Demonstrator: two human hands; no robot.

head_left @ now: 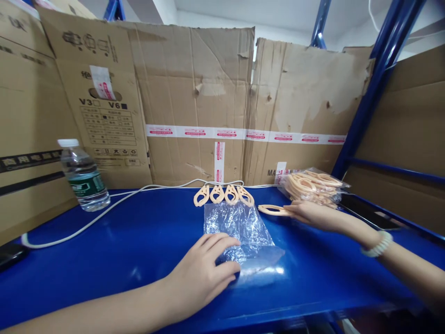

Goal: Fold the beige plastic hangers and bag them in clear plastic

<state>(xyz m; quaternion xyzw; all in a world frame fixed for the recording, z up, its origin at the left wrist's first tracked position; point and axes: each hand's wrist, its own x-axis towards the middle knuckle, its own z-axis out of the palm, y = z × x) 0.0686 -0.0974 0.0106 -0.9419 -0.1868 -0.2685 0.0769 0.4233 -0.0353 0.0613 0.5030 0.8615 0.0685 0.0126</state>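
Note:
My left hand (206, 266) is over the near left part of a clear plastic bag (239, 222) lying flat on the blue table. Its thumb and index finger come together at the bag's edge, while the other fingers rest on the film. My right hand (309, 213) grips one end of a peach folding hanger (273, 210), to the right of the bag. Above the bag's far edge stand several matching hangers (217, 195) in a row. Just behind my right hand sits a clear packet of more folded hangers (311, 183).
A water bottle (85, 178) stands at the left near a white cable (86, 227) running along the back. Tall cardboard (194, 93) walls the far side. A dark flat object (368, 211) lies at the right by the blue rack post (371, 93). Another dark object (12, 255) is far left.

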